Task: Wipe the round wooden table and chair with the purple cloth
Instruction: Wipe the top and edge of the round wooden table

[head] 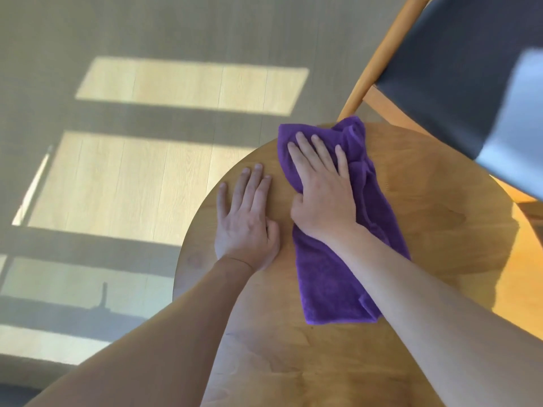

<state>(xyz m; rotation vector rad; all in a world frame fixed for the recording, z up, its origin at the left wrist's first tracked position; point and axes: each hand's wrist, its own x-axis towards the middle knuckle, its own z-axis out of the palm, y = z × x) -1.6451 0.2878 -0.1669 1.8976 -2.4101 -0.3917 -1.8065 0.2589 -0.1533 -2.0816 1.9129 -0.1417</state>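
Purple cloth (338,259) partly hidden under flat right hand (323,195); left hand (246,221) flat, released.

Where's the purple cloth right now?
In the head view the purple cloth lies on the round wooden table, far side, pressed flat under the right hand, with the left hand beside it and the chair just beyond.

So the round wooden table (411,230) is the anchor here. The purple cloth (332,277) lies in a long strip across its top, far end bunched right at the table's rim. The right hand (321,189) presses flat on the cloth, fingers straight. The left hand (245,218) rests flat on bare wood just beside the cloth. The chair (435,83), dark-seated, stands just past the table's far edge.
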